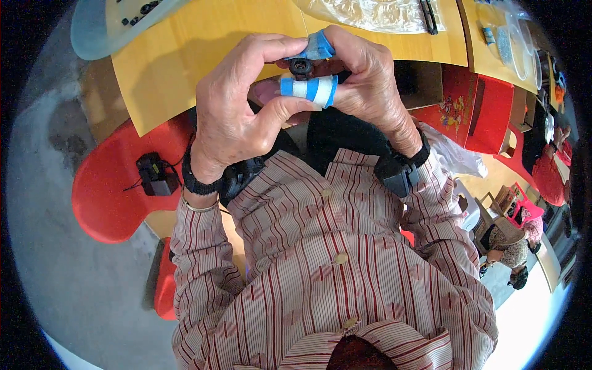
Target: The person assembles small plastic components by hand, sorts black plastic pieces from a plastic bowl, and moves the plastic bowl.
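Observation:
In front of my chest, over the table's near edge, both hands meet at a small black round part (301,68) with a ring-like face. My right hand (370,77) pinches it between thumb and index finger. Blue-and-white striped tape (308,90) seems to wrap the right thumb, and blue tape (319,47) covers the index fingertip. My left hand (237,92) is closed round the same spot, its index fingertip and thumb against the taped fingers. The other fingers curl behind, so the part's far side is hidden.
Beneath and beyond my hands stands a yellow table (185,55). A translucent tray (98,31) with small black parts lies far left, a clear plastic bag (370,13) at the back. Left is a red chair (105,185) bearing a black device (156,174). People (512,243) sit at right.

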Motion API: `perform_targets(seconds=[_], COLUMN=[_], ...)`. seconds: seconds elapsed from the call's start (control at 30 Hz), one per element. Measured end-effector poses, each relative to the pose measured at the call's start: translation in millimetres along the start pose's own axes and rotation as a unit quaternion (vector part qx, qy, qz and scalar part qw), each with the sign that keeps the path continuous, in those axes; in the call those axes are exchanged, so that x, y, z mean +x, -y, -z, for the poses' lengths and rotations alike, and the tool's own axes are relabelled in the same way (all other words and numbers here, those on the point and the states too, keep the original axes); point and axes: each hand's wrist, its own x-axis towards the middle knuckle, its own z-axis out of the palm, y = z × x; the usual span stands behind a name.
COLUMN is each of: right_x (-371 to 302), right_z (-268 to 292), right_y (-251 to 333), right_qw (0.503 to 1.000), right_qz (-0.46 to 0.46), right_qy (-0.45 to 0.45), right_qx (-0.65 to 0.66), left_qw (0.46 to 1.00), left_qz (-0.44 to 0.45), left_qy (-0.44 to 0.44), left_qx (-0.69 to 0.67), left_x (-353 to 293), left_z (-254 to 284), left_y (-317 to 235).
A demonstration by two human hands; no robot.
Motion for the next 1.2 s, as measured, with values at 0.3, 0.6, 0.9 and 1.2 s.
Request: perform_targets(seconds=[0.3, 0.6, 0.9, 1.2], right_x=[3.0, 4.6, 5.2, 8.9], right_z=[1.1, -0.3, 1.5, 3.4], right_y=[-0.4, -1.7, 1.9, -0.8], right_qw=[0.999, 0.996, 0.999, 0.999], right_qz=[0.029, 0.067, 0.044, 0.038], right_qy=[0.005, -0.015, -0.001, -0.005], right_qx=[-0.035, -0.056, -0.016, -0.019], left_qw=[1.000, 1.000, 1.000, 0.999], left_qz=[0.011, 0.006, -0.002, 0.024], left_qy=[0.002, -0.008, -0.016, 0.021], left_qx=[0.018, -0.007, 0.004, 0.030], left_x=[1.4, 0.9, 2.6, 6.2], left_z=[2.3, 2.9, 3.9, 6.0], left_y=[-3.0, -1.8, -4.9, -9.4])
